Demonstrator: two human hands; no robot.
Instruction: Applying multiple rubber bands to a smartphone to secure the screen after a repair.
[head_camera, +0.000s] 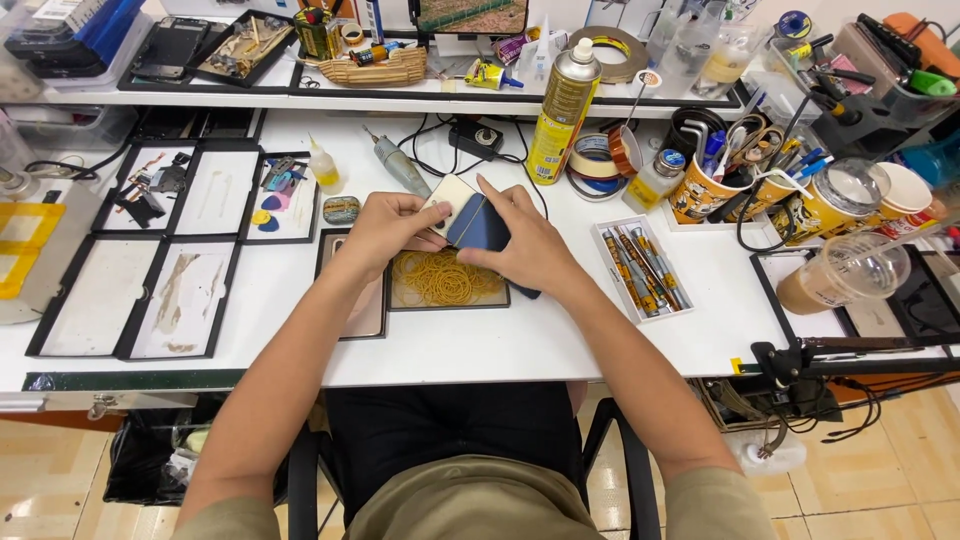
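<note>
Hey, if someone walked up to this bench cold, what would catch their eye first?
Probably the two hands at the centre: the left hand and right hand hold a dark blue phone together above a tray of yellow rubber bands. Next, the tall yellow spray can standing just behind them, and the crowded yellow tool cups to the right.

Left hand (385, 228) and right hand (528, 248) together gripping a dark blue phone (478, 228) above a tray of yellow rubber bands (442, 279) on the white worktop (480, 340).
</note>
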